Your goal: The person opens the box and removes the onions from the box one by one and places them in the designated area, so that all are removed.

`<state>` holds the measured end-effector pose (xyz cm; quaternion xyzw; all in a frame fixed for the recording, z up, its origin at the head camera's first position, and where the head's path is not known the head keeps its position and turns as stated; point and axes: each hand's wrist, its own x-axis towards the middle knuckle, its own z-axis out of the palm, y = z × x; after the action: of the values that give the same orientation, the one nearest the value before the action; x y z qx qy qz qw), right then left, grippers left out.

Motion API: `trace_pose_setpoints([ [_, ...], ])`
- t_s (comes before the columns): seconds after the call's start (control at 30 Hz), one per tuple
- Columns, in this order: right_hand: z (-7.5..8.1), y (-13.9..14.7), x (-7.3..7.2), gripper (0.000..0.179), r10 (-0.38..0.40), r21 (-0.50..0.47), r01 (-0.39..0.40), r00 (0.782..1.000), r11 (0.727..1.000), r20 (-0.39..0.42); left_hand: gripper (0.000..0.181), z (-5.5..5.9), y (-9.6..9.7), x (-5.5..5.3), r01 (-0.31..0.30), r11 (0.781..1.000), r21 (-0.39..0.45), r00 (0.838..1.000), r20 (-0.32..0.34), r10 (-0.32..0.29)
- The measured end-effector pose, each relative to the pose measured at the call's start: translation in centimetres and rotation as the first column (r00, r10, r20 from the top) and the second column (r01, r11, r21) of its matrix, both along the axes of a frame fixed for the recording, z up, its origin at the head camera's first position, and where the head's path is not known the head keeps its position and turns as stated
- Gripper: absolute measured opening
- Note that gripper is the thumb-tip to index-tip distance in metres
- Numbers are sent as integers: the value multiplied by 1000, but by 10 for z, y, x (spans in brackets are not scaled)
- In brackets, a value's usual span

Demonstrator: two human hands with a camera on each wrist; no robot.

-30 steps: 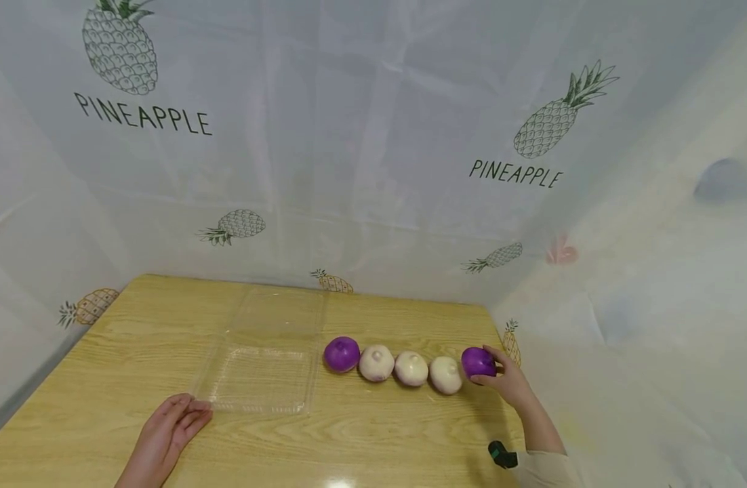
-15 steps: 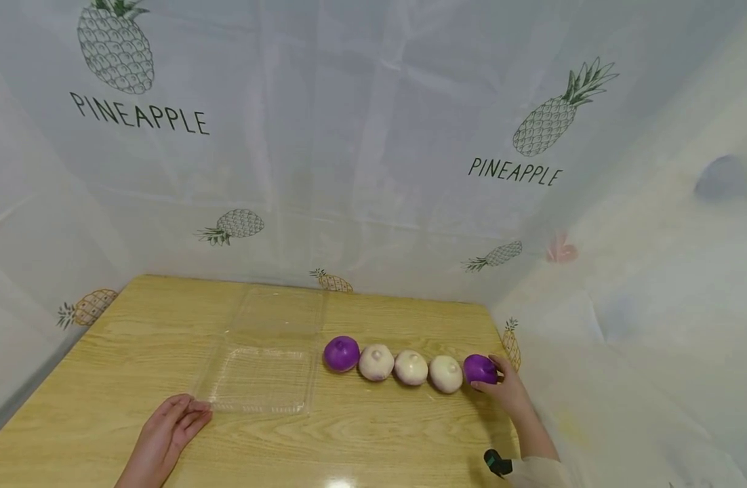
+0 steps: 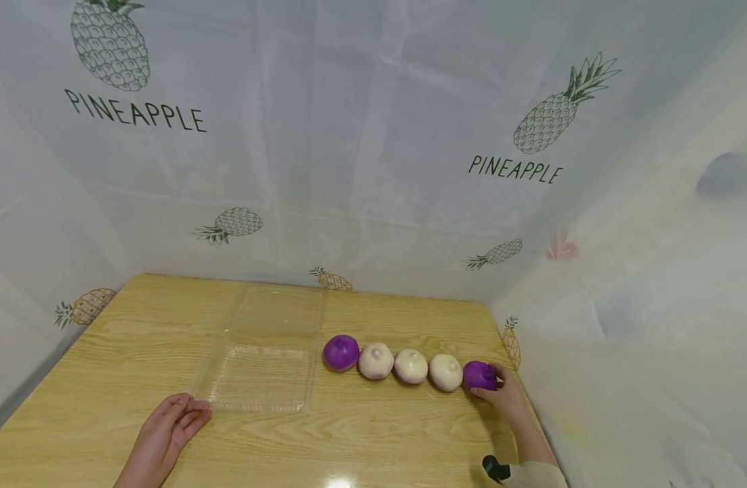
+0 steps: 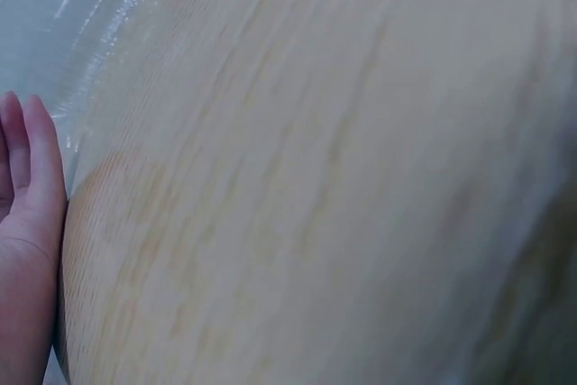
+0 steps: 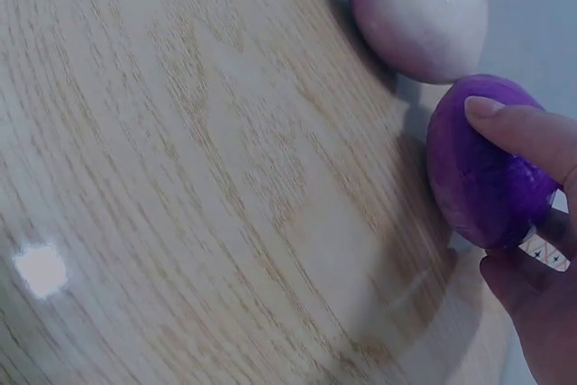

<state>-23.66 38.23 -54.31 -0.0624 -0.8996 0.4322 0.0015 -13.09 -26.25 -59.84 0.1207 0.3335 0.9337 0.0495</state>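
Observation:
Five-in-a-row is avoided: several onions stand in a line on the wooden table, in the head view. At its right end, my right hand (image 3: pixel 506 392) grips a purple onion (image 3: pixel 480 375), thumb on the near side; the right wrist view shows this purple onion (image 5: pixel 487 164) low at the tabletop, close beside a whitish onion (image 5: pixel 419 11). Another purple onion (image 3: pixel 341 352) sits at the left end, with whitish onions (image 3: pixel 411 366) between. My left hand (image 3: pixel 166 430) touches the near left corner of a clear plastic container (image 3: pixel 260 409), its fingers fairly straight in the left wrist view.
The container's lid (image 3: pixel 282 308) lies folded back toward the far table edge. A patterned curtain (image 3: pixel 361 169) hangs behind and along both sides of the wooden table (image 3: pixel 373 447). The table's right edge runs close by the right hand.
My right hand has lowered the purple onion slightly toward the near side, to the end of the row. The left hand and container have stayed in place.

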Motion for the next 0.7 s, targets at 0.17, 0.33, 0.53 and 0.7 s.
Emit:
trace_pose_setpoints([
  [0.17,-1,-1,-1,85,-11,-22,11,1000,1000,7,33,0,0,-1,4,1000,7,1000,-12,-4],
  [0.33,-1,-2,-2,85,-17,-7,17,1000,1000,13,32,-1,1,0,-8,1000,-3,1000,-10,8],
  [0.53,1,-5,-3,83,-10,-18,10,1000,1000,6,34,-2,0,-1,-7,1000,6,1000,-21,7],
  [0.7,3,-7,-3,82,-5,-19,5,1000,1000,6,34,-1,1,-1,-14,1000,0,1000,-7,14],
])
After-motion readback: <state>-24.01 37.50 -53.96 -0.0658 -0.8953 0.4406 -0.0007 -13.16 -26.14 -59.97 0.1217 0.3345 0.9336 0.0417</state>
